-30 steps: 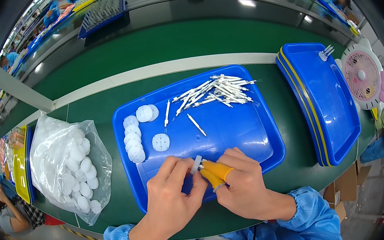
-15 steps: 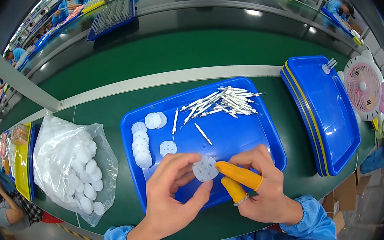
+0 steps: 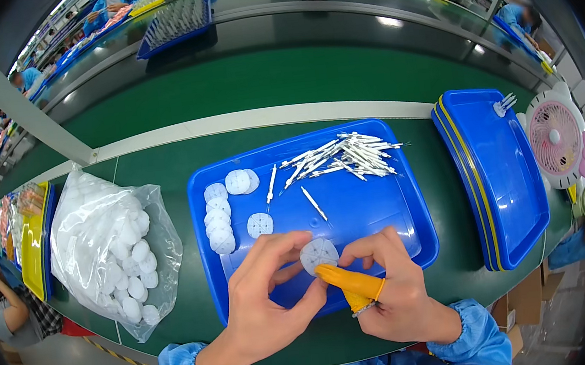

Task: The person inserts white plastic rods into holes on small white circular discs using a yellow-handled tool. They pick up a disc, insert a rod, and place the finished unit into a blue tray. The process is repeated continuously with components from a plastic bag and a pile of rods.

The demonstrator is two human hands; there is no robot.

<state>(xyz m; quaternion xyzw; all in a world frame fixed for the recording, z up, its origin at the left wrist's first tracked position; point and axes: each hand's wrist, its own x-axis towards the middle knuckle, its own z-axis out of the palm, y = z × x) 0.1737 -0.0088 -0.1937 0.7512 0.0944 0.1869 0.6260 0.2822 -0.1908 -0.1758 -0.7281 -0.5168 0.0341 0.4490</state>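
Observation:
Between my two hands, above the near edge of a blue tray (image 3: 379, 223), is a round whitish plastic disc (image 3: 319, 255) with a fine cross pattern. My left hand (image 3: 267, 295) pinches its left side between thumb and fingers. My right hand (image 3: 388, 279), with yellow finger cots on two fingers, presses a covered fingertip on the disc's lower edge. In the tray lie a pile of thin white sticks with wire ends (image 3: 347, 155), a single stick (image 3: 314, 203), another stick beside the left group, a lone disc (image 3: 260, 225) and a column of overlapping discs (image 3: 218, 222).
An open clear bag of white discs (image 3: 126, 257) lies left of the tray. Stacked blue and yellow trays (image 3: 498, 175) stand at right, beside a pink and white fan (image 3: 555, 137). A pale rail (image 3: 257, 120) crosses behind; people in blue work beyond.
My right hand has shifted slightly left, and its yellow-covered fingers have drawn together, one now over the disc's lower edge. My left hand still holds the disc.

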